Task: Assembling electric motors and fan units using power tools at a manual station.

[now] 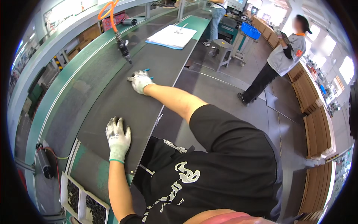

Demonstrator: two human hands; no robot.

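Observation:
My left hand (pixel 118 137), in a white glove with dirty dark fingertips, lies flat on the dark grey mat (pixel 112 100) of the workbench, fingers stretched out. Farther along the mat is my right hand (pixel 140 81), gloved the same way. Its fingers are closed around a small tool with blue handles (pixel 147 70), perhaps pliers; the glove hides most of it. Just beyond that hand a power screwdriver (pixel 122 47) hangs tip down from a coiled orange hose (pixel 107 11).
Papers on a blue board (pixel 171 36) lie at the bench's far end. At near left sits a white tray (pixel 81 216) of small black parts, beside a dark cylindrical tool (pixel 44 164). A grey stool (pixel 220 48) and a person (pixel 285 56) stand right; cardboard stacks (pixel 317 134) line the aisle.

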